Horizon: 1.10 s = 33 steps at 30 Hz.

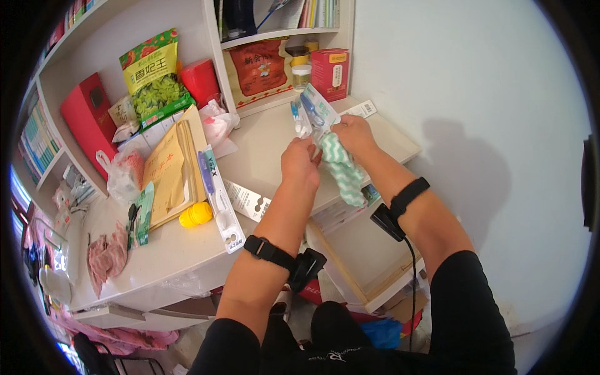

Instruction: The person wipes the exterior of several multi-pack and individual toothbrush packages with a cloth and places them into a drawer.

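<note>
Over the right part of the desk, my left hand (301, 161) and my right hand (355, 136) are close together. My right fingers pinch the edge of a blister-packed toothbrush (318, 108). A second packaged toothbrush (301, 119) lies along its left side, above my left fingers. A green and white wavy-striped cloth (343, 171) hangs below the hands, its top by my fingertips; which hand bears it I cannot tell. My left fingers are curled at the packs' lower ends, partly hidden. Another toothbrush pack (219, 201) lies on the desk left of my left forearm.
An open drawer (370, 262) juts out below the desk edge. On the desk (178, 253) are a yellow plastic container (196, 214), brown paper envelopes (171, 173), a pink striped cloth (108, 257) and a knotted plastic bag (125, 171). A red box (329, 75) stands by the wall.
</note>
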{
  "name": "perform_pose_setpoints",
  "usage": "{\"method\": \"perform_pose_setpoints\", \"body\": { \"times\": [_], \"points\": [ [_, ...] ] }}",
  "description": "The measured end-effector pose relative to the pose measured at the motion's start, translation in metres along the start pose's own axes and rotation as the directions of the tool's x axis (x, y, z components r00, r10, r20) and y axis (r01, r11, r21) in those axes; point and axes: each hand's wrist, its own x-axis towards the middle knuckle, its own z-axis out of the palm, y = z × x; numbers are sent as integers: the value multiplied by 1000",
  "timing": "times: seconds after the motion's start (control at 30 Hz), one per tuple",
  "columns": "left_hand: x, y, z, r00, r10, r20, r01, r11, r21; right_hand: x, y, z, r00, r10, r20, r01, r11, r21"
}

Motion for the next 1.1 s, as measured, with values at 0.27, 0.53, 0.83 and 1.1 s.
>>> {"method": "perform_pose_setpoints", "body": {
  "times": [0.27, 0.53, 0.83, 1.1],
  "points": [
    [-40, 8, -12, 988, 69, -136, -90, 984, -154, -51, -27, -36, 1000, 26, 11, -28, 964, 265],
    [-93, 10, 0, 957, 70, 281, -35, 991, -126, -145, -64, -81, 944, 108, 313, -297, 696, 654],
    [-140, 4, -1, 817, 39, 575, 170, 937, -305, -225, -70, -109, 905, 148, 399, -243, 949, 200],
    [-186, -11, -12, 659, -40, 751, 491, 780, -389, -276, -76, -62, 618, -772, 149, 757, 532, -380]
  ]
}}
